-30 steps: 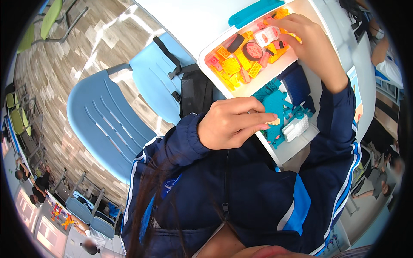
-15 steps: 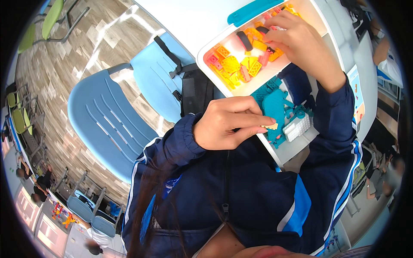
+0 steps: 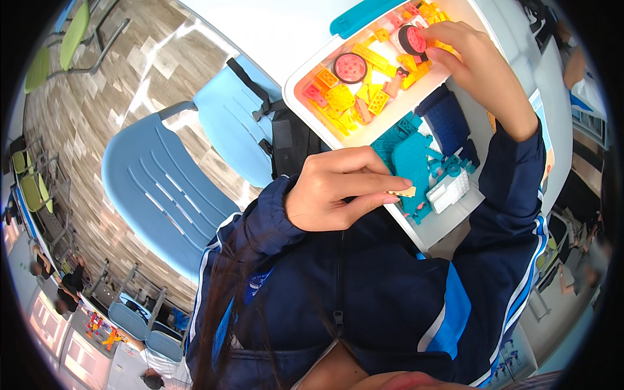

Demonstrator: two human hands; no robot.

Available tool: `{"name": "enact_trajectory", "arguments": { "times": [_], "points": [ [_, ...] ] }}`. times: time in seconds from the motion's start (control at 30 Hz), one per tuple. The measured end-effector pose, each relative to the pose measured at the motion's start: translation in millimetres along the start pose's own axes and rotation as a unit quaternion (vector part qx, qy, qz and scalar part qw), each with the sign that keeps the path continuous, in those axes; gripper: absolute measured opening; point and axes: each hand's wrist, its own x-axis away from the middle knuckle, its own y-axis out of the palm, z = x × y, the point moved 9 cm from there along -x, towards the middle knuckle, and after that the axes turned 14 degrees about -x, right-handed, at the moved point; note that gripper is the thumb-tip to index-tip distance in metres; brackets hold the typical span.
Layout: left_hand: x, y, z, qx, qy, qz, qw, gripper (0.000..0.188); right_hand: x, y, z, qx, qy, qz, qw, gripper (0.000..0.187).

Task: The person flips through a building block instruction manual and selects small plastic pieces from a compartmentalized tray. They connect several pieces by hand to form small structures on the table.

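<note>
My left hand (image 3: 344, 188) pinches a small pale yellow building piece (image 3: 407, 192) between thumb and fingers, just above the tray of teal pieces. My right hand (image 3: 478, 65) reaches over the white bin (image 3: 300, 88) of yellow, orange and red bricks. Its thumb and fingertips close on the edge of a toy wheel (image 3: 412, 43) with a black tyre and red hub, standing tilted among the bricks. A second such wheel (image 3: 350, 67) lies flat, hub up, to its left. Long yellow bricks (image 3: 374, 58) lie between the two wheels.
A white tray (image 3: 422, 239) nearest me holds teal parts (image 3: 411, 162), a white studded block (image 3: 448, 194) and dark blue pieces (image 3: 448, 123). Beyond the bin lies a teal lid or handle (image 3: 364, 16). Blue chairs (image 3: 162, 188) and a black bag (image 3: 292, 140) stand at left.
My right hand has shifted right, away from the bin's middle. The left wheel now lies hub up, and the other wheel shows its red hub. My left hand keeps the pale piece.
</note>
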Motion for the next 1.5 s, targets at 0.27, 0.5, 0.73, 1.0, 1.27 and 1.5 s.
{"name": "enact_trajectory", "arguments": {
  "times": [0.27, 0.5, 0.73, 1.0, 1.27, 1.5],
  "points": [
    [-0.7, -0.3, 0.4, -0.013, -0.004, -0.002, 1.0, 0.027, 0.4, 9.0, 3.5, -0.076, 0.071, 0.003, 0.995, 0.029],
    [-1.1, -0.6, 0.9, -0.019, -0.007, -0.003, 1.0, 0.027, 0.3, 23.7, 3.7, -0.18, 0.066, 0.041, 0.981, 0.05],
    [-0.6, -0.5, -3.0, -0.022, -0.056, -0.009, 0.998, 0.027, -18.3, 35.1, -5.2, -0.118, 0.085, 0.022, 0.989, 0.058],
    [1.5, -8.2, -23.3, 0.222, -0.243, 0.112, 0.938, 0.031, 27.0, 1.8, -23.9, -0.416, 0.103, 0.105, 0.897, 0.028],
    [-6.8, -10.1, -8.9, 0.243, -0.176, 0.167, 0.939, 0.029, 73.3, 22.6, -64.3, -0.64, 0.141, 0.07, 0.752, 0.022],
    [-7.8, -5.5, 1.5, 0.169, -0.173, 0.152, 0.958, 0.029, 89.2, 20.5, -68.3, -0.623, 0.119, 0.105, 0.766, 0.022]
  ]
}}
